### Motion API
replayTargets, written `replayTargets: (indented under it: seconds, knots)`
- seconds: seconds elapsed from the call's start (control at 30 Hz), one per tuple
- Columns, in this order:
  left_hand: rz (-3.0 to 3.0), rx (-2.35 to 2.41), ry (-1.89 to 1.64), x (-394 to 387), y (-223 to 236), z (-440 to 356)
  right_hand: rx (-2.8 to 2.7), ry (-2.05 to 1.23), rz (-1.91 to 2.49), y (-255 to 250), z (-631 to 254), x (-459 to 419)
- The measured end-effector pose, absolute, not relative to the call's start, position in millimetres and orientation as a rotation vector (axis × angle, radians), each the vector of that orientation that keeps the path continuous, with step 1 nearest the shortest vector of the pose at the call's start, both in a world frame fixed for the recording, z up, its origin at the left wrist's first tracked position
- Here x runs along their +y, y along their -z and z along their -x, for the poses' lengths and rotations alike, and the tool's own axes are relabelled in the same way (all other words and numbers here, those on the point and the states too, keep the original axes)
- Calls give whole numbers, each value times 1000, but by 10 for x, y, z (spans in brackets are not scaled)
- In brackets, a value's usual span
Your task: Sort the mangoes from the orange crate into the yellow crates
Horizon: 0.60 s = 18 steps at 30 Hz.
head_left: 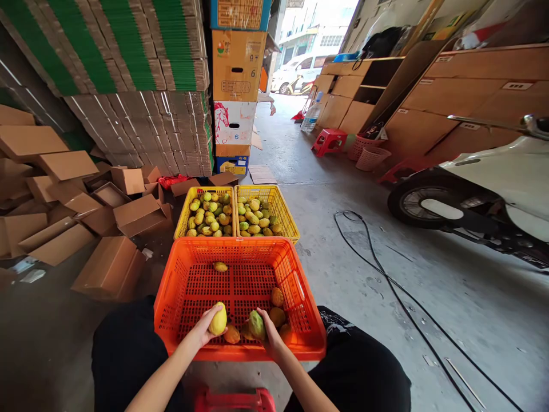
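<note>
Yellow fruit (218, 320) gripped in left hand (204, 327), green fruit (257, 325) gripped in right hand (270, 332); long axes run up the view.

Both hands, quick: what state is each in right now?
Left hand: closed around a yellow fruit, held over the orange crate.
Right hand: closed on a greenish fruit, in the crate's near part.
</note>
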State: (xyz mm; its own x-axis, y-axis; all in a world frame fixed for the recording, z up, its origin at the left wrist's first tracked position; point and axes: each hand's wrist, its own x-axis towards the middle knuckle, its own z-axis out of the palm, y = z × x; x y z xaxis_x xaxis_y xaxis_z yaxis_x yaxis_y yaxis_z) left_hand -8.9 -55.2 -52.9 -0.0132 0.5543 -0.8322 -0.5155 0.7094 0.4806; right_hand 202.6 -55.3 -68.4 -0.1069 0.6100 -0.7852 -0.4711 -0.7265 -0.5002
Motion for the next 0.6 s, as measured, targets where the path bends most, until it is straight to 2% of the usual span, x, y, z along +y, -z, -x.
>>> replayTargets:
  seconds: [0.2, 0.43, 0.6]
  knots:
    - [-15, 1356, -836, -536, 466, 74, -59, -1909, 1447, 675, -2014, -545]
    - [3, 1419, -681, -519, 423, 100, -333, -1843, 1418, 645, -2032, -574]
    - [-20, 1482, -707, -540, 498, 90, -366, -1820, 1404, 661, -2045, -585]
